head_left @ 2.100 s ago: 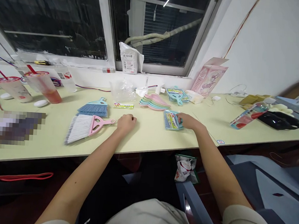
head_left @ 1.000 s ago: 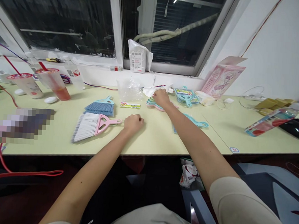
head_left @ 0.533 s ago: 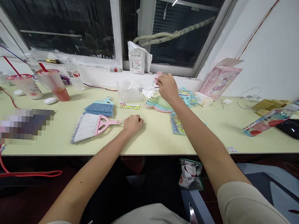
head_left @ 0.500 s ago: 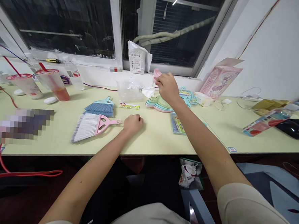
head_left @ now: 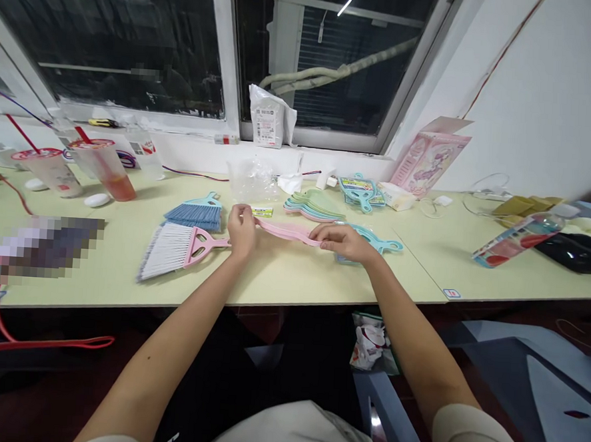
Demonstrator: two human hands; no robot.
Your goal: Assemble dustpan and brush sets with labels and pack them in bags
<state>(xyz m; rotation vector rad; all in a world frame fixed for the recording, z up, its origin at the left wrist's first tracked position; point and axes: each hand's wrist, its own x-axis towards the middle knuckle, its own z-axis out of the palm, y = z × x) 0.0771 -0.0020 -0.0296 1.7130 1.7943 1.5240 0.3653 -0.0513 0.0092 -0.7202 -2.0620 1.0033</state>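
A thin pink plastic dish [head_left: 289, 232] with a wavy edge is held almost edge-on above the table, between both hands. My left hand [head_left: 242, 231] grips its left end, fingers closed. At its right end, the fingers of my right hand [head_left: 341, 241] are closed on it. Just behind it sits a stack of wavy-edged dishes [head_left: 314, 205], green on top, with pink and blue ones below. To the left of my left hand lie a pink-handled hand brush [head_left: 178, 250] and a blue hand brush [head_left: 196, 211]. A turquoise handled piece [head_left: 385, 244], partly hidden, lies beside my right hand.
Turquoise packaged items [head_left: 361, 192] and a pink box [head_left: 432, 159] stand at the back right. A clear plastic bag [head_left: 254, 180] lies behind the brushes. Drink cups with straws [head_left: 109, 169] are at the left; a tilted bottle [head_left: 517, 241] is at the right.
My right hand has come down and toward me with the pink dish from above the stack. My left hand has risen off the table and taken hold of the dish's left end.
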